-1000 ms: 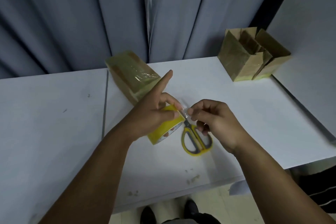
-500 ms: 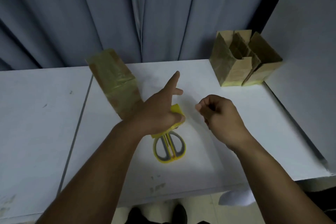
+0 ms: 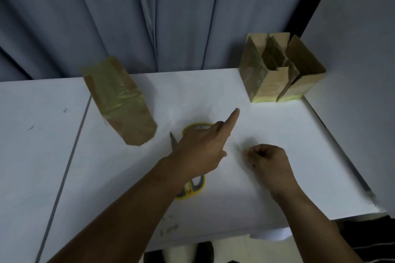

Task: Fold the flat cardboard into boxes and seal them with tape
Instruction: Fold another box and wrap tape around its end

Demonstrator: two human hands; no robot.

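Note:
A yellow tape roll [image 3: 197, 126] lies on the white table [image 3: 267, 126], mostly hidden behind my left hand [image 3: 203, 147]. That hand has its index finger pointing straight out and its other fingers curled down over the roll. My right hand [image 3: 268, 161] hovers just to the right with curled fingers and nothing visible in it. Yellow-handled scissors [image 3: 191, 189] lie under my left wrist, their blade tip poking out at the left. A taped cardboard box [image 3: 119, 102] lies on its side at the back left.
Two open-topped cardboard boxes [image 3: 280, 74] stand side by side at the back right corner, next to a grey wall. Grey curtains hang behind the table. A seam [image 3: 70, 156] runs down the tabletop at the left. The table's front edge is close to my body.
My hands have come apart; the right no longer pinches the tape end. My left hand has carried the roll away from me, down to the table, and the scissors now lie under my wrist.

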